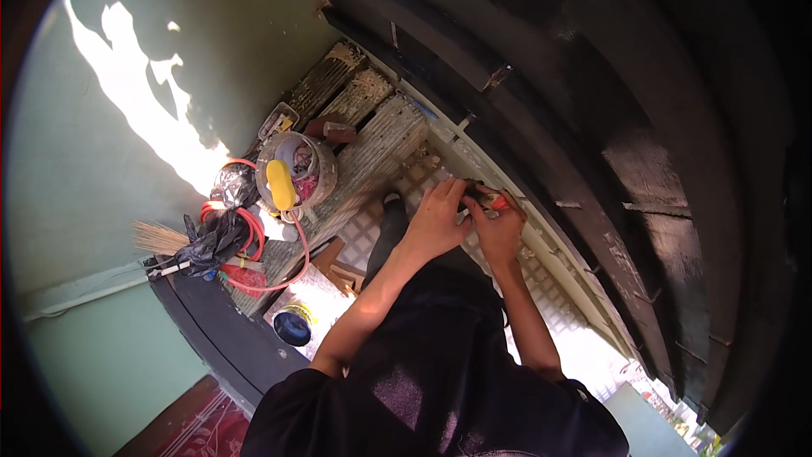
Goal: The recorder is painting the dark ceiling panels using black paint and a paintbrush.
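Note:
My left hand (436, 222) and my right hand (499, 235) meet in front of my body, fingers bent inward. Between them is a small dark object with red and pale patches (488, 199); its kind is too covered by fingers to make out. The right fingers wrap round its red end, while the left fingertips press on the dark part. Just beyond the hands runs a pale rail (461, 131) under the dark-painted boards.
Dark overlapping boards (626, 152) rise close on the right. On a weathered wooden bench (372, 140) at the left stand a bucket (320, 186) with a yellow-cased thing (280, 184), an orange hose (302, 258) and black plastic bags (211, 245). An open paint can (293, 325) sits lower left.

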`<state>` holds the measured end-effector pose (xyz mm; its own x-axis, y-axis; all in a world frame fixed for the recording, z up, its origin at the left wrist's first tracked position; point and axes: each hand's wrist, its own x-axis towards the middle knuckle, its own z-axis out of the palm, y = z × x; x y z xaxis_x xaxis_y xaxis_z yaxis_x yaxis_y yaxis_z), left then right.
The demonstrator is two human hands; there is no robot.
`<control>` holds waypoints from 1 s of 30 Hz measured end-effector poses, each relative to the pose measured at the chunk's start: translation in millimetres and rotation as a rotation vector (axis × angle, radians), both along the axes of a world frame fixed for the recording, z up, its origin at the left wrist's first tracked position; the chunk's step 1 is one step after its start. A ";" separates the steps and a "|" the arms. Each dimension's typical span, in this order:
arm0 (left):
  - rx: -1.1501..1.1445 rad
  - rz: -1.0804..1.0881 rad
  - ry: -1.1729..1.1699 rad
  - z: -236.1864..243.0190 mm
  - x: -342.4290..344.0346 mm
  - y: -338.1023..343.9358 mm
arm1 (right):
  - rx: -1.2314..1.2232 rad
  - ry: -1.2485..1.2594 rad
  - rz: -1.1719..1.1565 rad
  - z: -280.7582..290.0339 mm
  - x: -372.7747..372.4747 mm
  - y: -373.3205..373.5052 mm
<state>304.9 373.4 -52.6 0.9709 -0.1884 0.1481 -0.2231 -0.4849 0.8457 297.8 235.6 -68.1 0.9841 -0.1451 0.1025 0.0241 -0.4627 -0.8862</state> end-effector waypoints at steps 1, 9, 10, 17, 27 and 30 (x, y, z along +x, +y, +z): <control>0.022 0.032 0.004 1.1 -4.0 -3.2 | -0.001 -0.001 -0.002 3.4 -2.7 0.6; 0.033 0.126 0.025 -0.7 2.1 12.7 | -0.217 0.029 0.149 34.8 1.4 20.0; -0.002 0.137 0.035 -2.7 2.1 14.9 | -0.225 0.027 0.147 34.3 -1.2 21.1; -0.266 0.199 0.166 -15.4 53.9 74.6 | -0.210 0.070 0.305 30.8 5.5 15.4; -0.956 0.454 -0.258 54.9 194.1 77.2 | -0.302 0.457 0.357 -44.9 -9.5 -46.6; -0.952 0.518 -0.397 52.1 209.5 45.5 | -0.302 0.511 0.382 -59.3 -2.8 -66.7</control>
